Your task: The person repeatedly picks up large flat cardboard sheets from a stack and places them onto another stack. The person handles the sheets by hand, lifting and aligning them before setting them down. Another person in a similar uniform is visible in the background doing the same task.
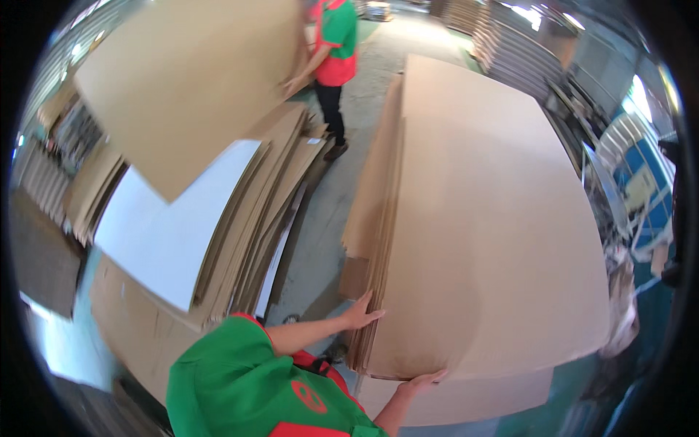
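Note:
A tall stack of large brown cardboard sheets (502,197) stands before me, its top sheet broad and smooth. My left hand (362,313) presses on the stack's left side near the close corner, fingers spread apart against the sheet edges. At the near edge of the top sheet is my right hand (424,380); it grips that edge, and the fingers below it are hidden. Another cardboard sheet (408,408) sticks out lower down, under the near edge.
On the left, a second pile of cardboard (247,240) carries a white sheet (175,211). Above it a co-worker (336,44) in green and red holds up a big cardboard sheet (189,80). A grey floor aisle (313,277) separates the piles. Blue and white equipment (641,182) stands right.

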